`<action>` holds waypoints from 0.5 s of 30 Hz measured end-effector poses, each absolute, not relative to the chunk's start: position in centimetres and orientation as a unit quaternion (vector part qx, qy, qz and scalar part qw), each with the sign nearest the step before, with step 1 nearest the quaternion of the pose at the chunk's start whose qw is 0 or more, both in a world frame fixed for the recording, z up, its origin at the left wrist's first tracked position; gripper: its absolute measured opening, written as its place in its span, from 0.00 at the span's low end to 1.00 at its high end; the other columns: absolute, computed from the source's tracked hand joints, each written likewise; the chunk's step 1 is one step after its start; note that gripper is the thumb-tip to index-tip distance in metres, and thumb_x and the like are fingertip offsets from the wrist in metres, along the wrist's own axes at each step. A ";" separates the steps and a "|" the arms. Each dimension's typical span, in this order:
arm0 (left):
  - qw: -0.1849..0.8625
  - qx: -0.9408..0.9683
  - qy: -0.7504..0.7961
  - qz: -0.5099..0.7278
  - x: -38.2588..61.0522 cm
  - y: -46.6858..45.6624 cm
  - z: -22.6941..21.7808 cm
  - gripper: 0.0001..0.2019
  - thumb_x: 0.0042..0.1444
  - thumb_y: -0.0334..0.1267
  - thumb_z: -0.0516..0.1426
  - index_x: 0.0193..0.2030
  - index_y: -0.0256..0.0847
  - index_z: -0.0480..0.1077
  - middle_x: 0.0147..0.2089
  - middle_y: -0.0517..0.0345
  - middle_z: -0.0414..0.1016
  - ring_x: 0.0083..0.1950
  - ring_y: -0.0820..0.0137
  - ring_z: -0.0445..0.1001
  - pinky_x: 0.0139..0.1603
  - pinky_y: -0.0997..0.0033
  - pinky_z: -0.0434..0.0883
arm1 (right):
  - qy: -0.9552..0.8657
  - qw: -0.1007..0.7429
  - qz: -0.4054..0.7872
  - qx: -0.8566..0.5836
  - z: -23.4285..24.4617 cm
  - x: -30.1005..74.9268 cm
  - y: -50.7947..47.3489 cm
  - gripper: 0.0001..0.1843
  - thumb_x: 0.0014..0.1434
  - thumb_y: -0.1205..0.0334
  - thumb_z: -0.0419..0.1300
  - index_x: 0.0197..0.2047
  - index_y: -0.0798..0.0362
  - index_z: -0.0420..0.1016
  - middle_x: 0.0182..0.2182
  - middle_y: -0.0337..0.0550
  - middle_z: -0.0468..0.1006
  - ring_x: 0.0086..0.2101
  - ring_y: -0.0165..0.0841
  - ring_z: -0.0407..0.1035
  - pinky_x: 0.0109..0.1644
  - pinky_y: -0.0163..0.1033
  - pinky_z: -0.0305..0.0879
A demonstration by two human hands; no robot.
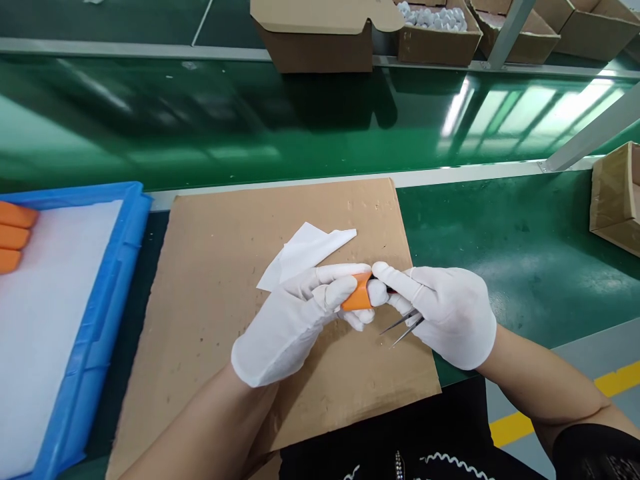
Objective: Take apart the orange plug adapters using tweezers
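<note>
White gloves cover both hands, which meet over a cardboard sheet. My left hand (320, 300) is closed on a small orange plastic-looking piece (358, 293), gripping it between thumb and fingers. At the right end of that piece, the fingertips of my right hand (433, 300) are pinched together, with a bit of something dark between the two hands. Metal tweezers (404, 327) are tucked in my right hand, their tips pointing down and left, apart from the orange piece. Just behind my left hand lies a folded white cloth (305, 252).
The cardboard sheet (210, 287) lies on a green bench. To the left stands a blue tray (113, 287) with a white liner and several orange pieces (14, 237). Cardboard boxes (440, 47) line the shelf behind, one holding whitish parts. Another box (617, 197) sits at right.
</note>
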State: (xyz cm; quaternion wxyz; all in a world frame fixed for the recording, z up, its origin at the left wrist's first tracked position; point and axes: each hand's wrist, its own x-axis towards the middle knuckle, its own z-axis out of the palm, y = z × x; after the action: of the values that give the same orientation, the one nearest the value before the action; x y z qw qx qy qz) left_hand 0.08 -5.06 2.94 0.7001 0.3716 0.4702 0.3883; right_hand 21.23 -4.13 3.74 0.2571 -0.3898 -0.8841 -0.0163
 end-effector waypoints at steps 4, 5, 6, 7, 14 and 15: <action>0.709 0.342 0.472 0.397 0.5 -5.4 3.0 0.25 0.48 0.56 0.69 0.47 0.39 0.82 0.30 0.53 0.80 0.27 0.70 0.76 0.32 0.68 0.79 | -0.892 0.193 -0.042 -0.406 4.3 21.0 -4.9 0.23 0.64 0.71 0.54 0.59 0.47 0.77 0.24 0.32 0.77 0.21 0.26 0.62 0.23 0.38 0.48; 0.712 0.331 0.471 0.401 0.7 -5.5 3.0 0.24 0.48 0.55 0.70 0.45 0.39 0.83 0.28 0.54 0.79 0.27 0.70 0.75 0.31 0.69 0.79 | -0.890 0.178 -0.050 -0.417 4.4 20.8 -5.2 0.23 0.64 0.71 0.54 0.59 0.47 0.76 0.24 0.33 0.77 0.21 0.26 0.61 0.23 0.38 0.47; 0.716 0.319 0.471 0.404 0.9 -5.7 3.0 0.23 0.47 0.54 0.70 0.44 0.39 0.83 0.27 0.55 0.78 0.26 0.71 0.75 0.31 0.70 0.79 | -0.885 0.165 -0.056 -0.432 4.4 20.5 -5.6 0.23 0.64 0.71 0.54 0.60 0.47 0.75 0.24 0.34 0.76 0.21 0.27 0.61 0.23 0.39 0.46; 0.719 0.306 0.473 0.407 1.1 -5.8 3.0 0.23 0.46 0.54 0.71 0.43 0.39 0.83 0.26 0.55 0.78 0.27 0.71 0.75 0.30 0.71 0.79 | -0.878 0.153 -0.058 -0.449 4.4 20.2 -6.0 0.22 0.65 0.70 0.55 0.60 0.48 0.75 0.23 0.35 0.75 0.20 0.27 0.60 0.23 0.39 0.44; 0.716 0.282 0.470 0.433 1.7 -5.9 2.3 0.24 0.47 0.53 0.71 0.44 0.37 0.83 0.29 0.50 0.81 0.28 0.68 0.78 0.30 0.69 0.80 | -0.862 0.170 0.042 -0.476 4.5 19.7 -6.5 0.24 0.64 0.67 0.55 0.63 0.51 0.72 0.31 0.41 0.79 0.24 0.30 0.67 0.22 0.37 0.51; 0.713 0.287 0.463 0.441 1.7 -5.9 2.3 0.23 0.48 0.53 0.71 0.44 0.37 0.83 0.31 0.49 0.82 0.27 0.69 0.78 0.29 0.70 0.80 | -0.861 0.202 0.084 -0.458 4.5 20.0 -6.2 0.25 0.64 0.65 0.56 0.64 0.52 0.71 0.34 0.42 0.80 0.27 0.30 0.70 0.23 0.36 0.56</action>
State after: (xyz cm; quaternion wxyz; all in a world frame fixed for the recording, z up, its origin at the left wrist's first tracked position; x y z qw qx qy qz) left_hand 1.72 -5.86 2.33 0.7134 0.2872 0.4629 0.4407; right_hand 19.96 -6.23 4.53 0.2020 -0.4583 -0.8614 0.0841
